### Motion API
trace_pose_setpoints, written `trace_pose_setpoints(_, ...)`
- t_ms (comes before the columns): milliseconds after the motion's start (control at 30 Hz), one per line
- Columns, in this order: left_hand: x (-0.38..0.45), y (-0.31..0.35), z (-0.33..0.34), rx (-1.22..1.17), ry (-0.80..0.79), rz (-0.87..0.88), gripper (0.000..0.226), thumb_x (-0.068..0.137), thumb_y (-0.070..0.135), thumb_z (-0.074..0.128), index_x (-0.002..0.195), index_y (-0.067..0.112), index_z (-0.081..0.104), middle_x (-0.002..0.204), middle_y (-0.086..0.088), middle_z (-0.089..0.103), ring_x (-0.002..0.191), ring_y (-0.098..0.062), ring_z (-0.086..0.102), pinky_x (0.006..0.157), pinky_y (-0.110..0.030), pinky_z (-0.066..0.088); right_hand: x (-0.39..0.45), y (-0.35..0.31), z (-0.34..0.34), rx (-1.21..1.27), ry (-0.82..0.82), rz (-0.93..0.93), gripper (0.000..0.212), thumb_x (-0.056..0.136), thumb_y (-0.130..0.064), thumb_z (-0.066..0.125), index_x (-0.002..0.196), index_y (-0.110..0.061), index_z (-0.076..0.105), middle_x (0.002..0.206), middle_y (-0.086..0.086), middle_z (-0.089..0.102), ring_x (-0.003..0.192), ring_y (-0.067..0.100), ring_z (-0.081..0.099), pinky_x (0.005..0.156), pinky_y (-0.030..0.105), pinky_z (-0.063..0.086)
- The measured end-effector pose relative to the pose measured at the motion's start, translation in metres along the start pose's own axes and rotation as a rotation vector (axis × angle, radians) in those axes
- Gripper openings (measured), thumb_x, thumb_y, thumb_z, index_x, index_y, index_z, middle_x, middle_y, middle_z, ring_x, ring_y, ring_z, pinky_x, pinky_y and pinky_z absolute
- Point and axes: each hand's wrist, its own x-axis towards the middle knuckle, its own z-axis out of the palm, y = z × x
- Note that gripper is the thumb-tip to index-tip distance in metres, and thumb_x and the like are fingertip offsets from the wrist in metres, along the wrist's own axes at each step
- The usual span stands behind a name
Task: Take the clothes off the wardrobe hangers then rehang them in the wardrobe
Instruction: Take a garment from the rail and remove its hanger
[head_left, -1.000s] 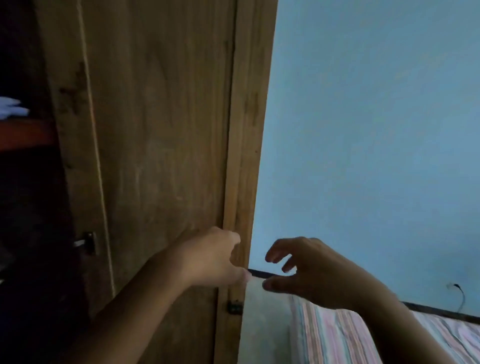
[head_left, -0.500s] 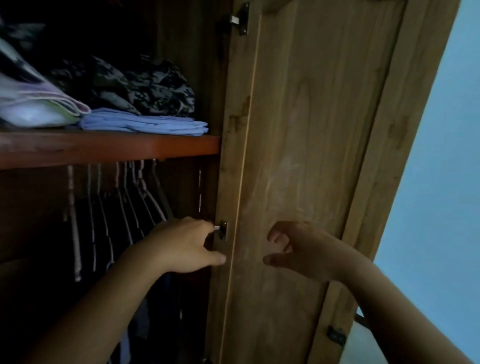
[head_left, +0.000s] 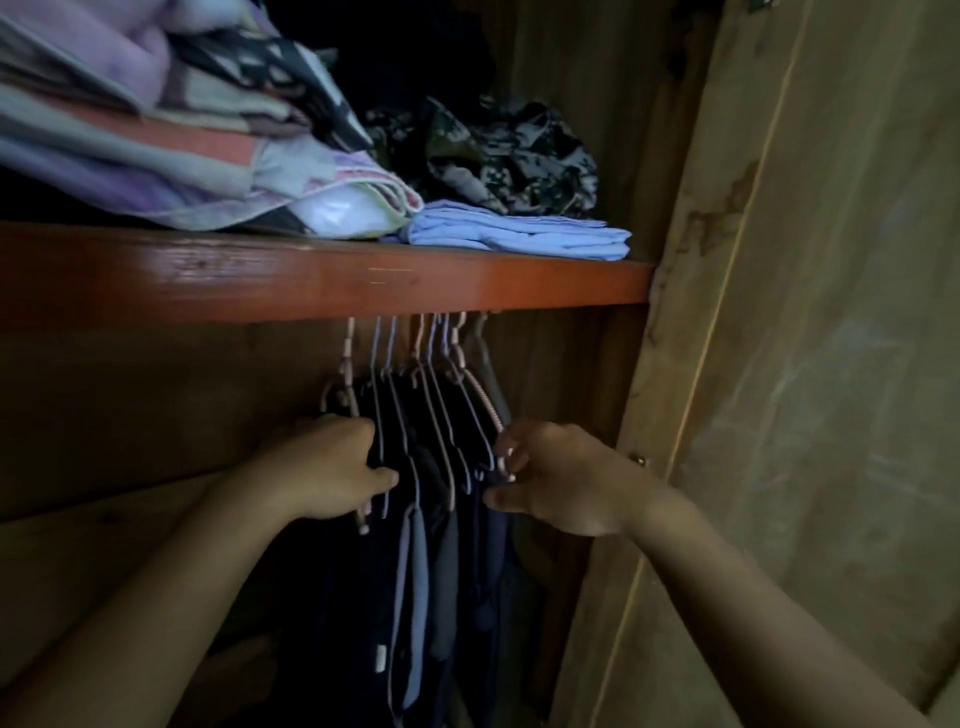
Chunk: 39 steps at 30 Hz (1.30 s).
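Several thin hangers (head_left: 441, 395), pink and pale blue, hang close together under the red shelf (head_left: 322, 283). Dark clothes (head_left: 415, 597) hang from them, with one pale blue strip among them. My left hand (head_left: 322, 470) grips the dark cloth and hanger arms at the left side of the bunch, thumb pointing right. At the right side, my right hand (head_left: 563, 480) curls its fingers round the lower end of the rightmost pink hanger (head_left: 485, 400). The rail is hidden behind the shelf edge.
On the shelf lie a stack of folded blankets (head_left: 171, 140), a folded pale blue cloth (head_left: 524, 236) and a camouflage garment (head_left: 514, 156). The open wooden wardrobe door (head_left: 810, 364) stands close on the right. Brown back panels fill the left.
My view swung left from the door and blue wall into the wardrobe. Both hands moved from the door edge and latch onto the bunch of hangers and took hold there.
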Motion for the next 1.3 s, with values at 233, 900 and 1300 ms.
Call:
trace_pose_setpoints(233,0.017,-0.066,0.009,0.014,0.047,-0.169,0.027,0.098,0.039,0.05,0.101,0.014,0.06,0.108,-0.007,0.063,0.095,-0.022,0.062,0.084,-0.032,0.05,0.082,-0.06,0.064,0.065,-0.013,-0.115,0.046,0.088,-0.051,0.067,0.115,-0.014,0.063,0.093,0.002,0.065,0.09,0.023,0.064,0.073,0.033,0.053)
trace_pose_setpoints(900,0.006,-0.105,0.027,-0.134,0.158,-0.162,0.047,0.091,0.051,0.055,0.129,0.022,0.052,0.133,-0.001,0.057,0.117,-0.021,0.056,0.099,-0.038,0.048,0.155,-0.106,0.117,0.178,0.425,-0.003,0.033,0.099,-0.032,0.048,0.093,-0.004,0.064,0.101,0.021,0.068,0.095,0.043,0.064,0.072,0.039,0.048)
trace_pose_setpoints(1300,0.011,-0.11,0.021,-0.205,0.445,-0.154,0.045,0.097,0.053,0.034,0.127,0.027,0.055,0.117,-0.005,0.067,0.108,-0.03,0.062,0.093,-0.044,0.049,0.118,-0.088,0.095,0.115,0.479,-0.187,0.033,0.099,-0.036,0.049,0.083,-0.009,0.058,0.081,0.017,0.065,0.075,0.04,0.061,0.061,0.042,0.048)
